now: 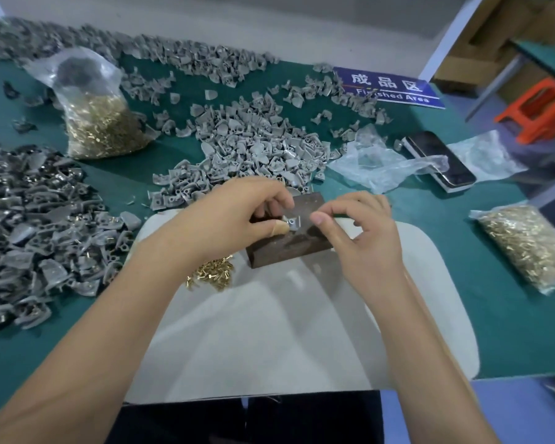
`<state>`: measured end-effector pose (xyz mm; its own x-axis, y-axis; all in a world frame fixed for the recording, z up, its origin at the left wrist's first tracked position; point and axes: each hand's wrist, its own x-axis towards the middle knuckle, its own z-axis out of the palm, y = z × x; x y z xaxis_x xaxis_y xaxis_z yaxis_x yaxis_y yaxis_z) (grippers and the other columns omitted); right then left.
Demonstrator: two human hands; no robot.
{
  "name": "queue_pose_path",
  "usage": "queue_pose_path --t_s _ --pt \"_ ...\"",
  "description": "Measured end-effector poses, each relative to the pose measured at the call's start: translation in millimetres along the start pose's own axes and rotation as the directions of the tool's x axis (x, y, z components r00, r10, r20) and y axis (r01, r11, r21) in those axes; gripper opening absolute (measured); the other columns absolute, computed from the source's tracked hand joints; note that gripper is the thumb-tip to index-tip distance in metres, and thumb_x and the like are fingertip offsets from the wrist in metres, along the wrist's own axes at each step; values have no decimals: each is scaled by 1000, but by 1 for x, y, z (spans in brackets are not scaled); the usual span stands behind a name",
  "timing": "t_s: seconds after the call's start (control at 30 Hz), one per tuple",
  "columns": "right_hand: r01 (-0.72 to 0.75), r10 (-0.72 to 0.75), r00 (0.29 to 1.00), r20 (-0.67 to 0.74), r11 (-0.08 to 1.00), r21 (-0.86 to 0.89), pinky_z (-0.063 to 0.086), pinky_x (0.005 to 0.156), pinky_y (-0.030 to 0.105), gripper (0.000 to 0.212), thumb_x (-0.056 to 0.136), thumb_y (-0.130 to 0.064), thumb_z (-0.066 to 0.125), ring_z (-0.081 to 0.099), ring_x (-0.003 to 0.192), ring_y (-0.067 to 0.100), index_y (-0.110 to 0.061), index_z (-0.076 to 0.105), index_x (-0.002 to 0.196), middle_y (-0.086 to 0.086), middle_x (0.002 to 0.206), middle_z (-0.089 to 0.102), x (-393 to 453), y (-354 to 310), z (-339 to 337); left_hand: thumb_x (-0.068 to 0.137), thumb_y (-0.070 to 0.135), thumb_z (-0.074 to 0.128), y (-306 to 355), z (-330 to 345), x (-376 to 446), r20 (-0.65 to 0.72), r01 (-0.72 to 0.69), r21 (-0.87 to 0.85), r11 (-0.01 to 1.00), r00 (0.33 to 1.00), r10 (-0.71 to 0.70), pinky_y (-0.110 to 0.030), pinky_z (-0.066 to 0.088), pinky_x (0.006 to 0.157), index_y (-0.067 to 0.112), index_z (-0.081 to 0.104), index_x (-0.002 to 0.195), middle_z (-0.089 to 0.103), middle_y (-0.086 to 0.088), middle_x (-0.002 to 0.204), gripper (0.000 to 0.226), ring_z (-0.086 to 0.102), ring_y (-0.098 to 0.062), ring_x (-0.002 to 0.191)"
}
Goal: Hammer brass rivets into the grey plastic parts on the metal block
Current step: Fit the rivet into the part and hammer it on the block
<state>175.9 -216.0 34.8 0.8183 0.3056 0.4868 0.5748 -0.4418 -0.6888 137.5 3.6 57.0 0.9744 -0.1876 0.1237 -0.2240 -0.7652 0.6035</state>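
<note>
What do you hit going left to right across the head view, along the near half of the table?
Dark pile of grey plastic parts → loose brass rivets → left hand → metal block → right hand → bag of brass rivets.

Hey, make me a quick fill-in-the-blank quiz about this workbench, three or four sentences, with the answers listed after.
1. The grey plastic part under both hands lies on the dark metal ____.
2. The loose brass rivets lie on the white ____ beside the left hand.
3. The blue sign reads "Finished ____" in English.
4. The phone lies to the ____ of the right hand.

Answers: block; pad; Area; right
</note>
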Motion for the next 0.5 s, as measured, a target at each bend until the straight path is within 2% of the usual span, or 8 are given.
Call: queue_pose_path --t_s 0.13,0.3,0.5 --pt "-6 6 999 42 1000 -15 33 83 17 6 89 -36 75 50 96 13 -35 74 83 -19 84 61 3 -6 7 88 38 73 -4 8 -7 -135 -25 4 1000 990 25 -23 43 71 34 73 100 58 19 86 12 52 3 80" --pt "6 2 995 98 997 -79 37 83 19 5 88 -26 78 51 93 18 -23 77 84 -12 84 63 5 -14 19 90 38 68 -2 10 -8 -178 -34 48 998 983 42 -34 49 72 35 75 97 58 15 83 11 50 2 78" --pt "85 -46 988 150 961 -265 39 78 29 7 89 -26 77 49 89 21 -20 77 86 -8 84 62 8 -20 18 92 38 70 -4 14 -8 -231 -24 80 997 972 42 -30 44 72 34 76 98 57 17 81 9 47 -2 82"
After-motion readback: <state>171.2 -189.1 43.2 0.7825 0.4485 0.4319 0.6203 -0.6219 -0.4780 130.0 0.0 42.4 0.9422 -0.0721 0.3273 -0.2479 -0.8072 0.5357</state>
